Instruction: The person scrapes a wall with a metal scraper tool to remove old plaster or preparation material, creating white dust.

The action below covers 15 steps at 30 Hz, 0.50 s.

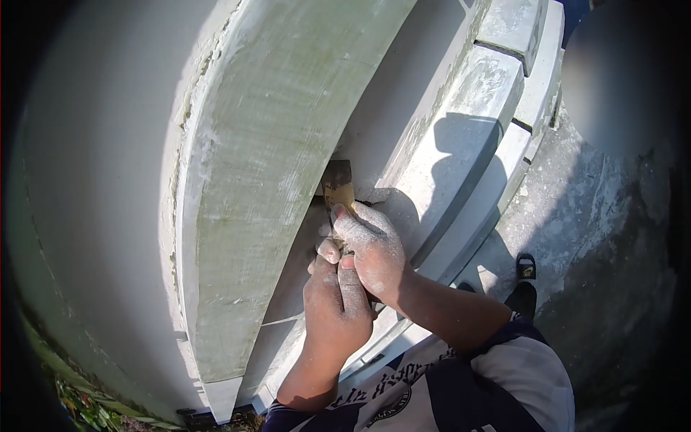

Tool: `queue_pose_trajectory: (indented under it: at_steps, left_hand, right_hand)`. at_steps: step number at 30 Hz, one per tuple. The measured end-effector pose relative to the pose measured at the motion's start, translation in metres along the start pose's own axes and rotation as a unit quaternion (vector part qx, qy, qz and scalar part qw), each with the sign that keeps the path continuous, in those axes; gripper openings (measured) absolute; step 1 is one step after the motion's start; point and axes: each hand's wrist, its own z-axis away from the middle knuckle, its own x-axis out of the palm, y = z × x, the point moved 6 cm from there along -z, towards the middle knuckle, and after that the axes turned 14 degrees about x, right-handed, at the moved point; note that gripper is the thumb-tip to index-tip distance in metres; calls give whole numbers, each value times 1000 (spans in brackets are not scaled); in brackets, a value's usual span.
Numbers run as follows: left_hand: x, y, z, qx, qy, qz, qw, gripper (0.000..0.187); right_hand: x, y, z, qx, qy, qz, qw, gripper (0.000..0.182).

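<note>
Both hands close around a brown-handled tool (338, 189), a scraper or putty knife, whose dark blade points up under a curved greenish-grey moulding (259, 180). My right hand (373, 252), dusted white, grips the handle from above with the thumb along it. My left hand (335, 306) wraps the lower part of the handle just beneath. The blade tip meets the recess between the moulding and the white wall behind it.
A white rendered wall (101, 180) fills the left. Stepped white ledges (475, 129) run up to the right. Far below lies grey concrete ground (576, 216), with my sandalled foot (525, 268) on a ledge. Plants (86, 403) show at bottom left.
</note>
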Motion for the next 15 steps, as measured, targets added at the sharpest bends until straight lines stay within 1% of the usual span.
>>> queue_pose_trajectory:
  at_steps: [1, 2, 3, 4, 5, 7, 8, 9, 10, 11, 12, 13, 14, 15]
  left_hand:
    - [2, -4, 0, -15, 1, 4, 1000, 24]
    - [3, -8, 0, -30, 0, 8, 1000, 24]
    - [4, -11, 2, -51, -2, 11, 999, 24]
    - [7, -10, -1, -286, -82, 98, 950, 24]
    - [4, -8, -2, -247, -81, 82, 962, 24]
    - [0, -6, -5, -160, -71, 53, 983, 24]
    - [-4, 5, -8, -40, -21, 21, 999, 23]
    - [-1, 0, -5, -68, -23, 29, 997, 23]
    - [2, -6, -1, -96, -27, 36, 994, 23]
    - [4, -11, 2, -126, -31, 42, 991, 23]
    - [6, -17, 3, -159, -56, 32, 985, 23]
    - [5, -15, 4, -151, -53, 36, 986, 23]
    - [3, -11, 3, -143, -49, 40, 988, 23]
    - [1, -8, 3, -136, -42, 45, 989, 23]
  right_hand:
    - [1, 1, 0, 8, -5, -17, 1000, 16]
    - [-3, 0, -3, 18, -8, 26, 999, 17]
    - [-6, -6, -7, -13, -4, 34, 999, 17]
    - [-9, -12, -12, -40, 1, 37, 998, 18]
    - [-11, -14, -16, -68, 7, 41, 997, 19]
    - [-7, -10, -9, -118, 17, 142, 983, 22]
    - [0, -6, 0, -56, 11, 90, 994, 23]
    - [4, -3, 5, 4, 4, 37, 999, 23]
    - [6, -8, 3, -18, 33, 13, 999, 23]
    - [4, -13, -1, -25, 35, 48, 998, 23]
    - [-3, -17, -5, -28, 40, 79, 996, 23]
    - [-6, -18, -7, -33, 45, 110, 992, 22]
    - [-6, -15, -4, -43, 39, 93, 994, 23]
    - [-5, -8, -2, -32, 34, 64, 997, 23]
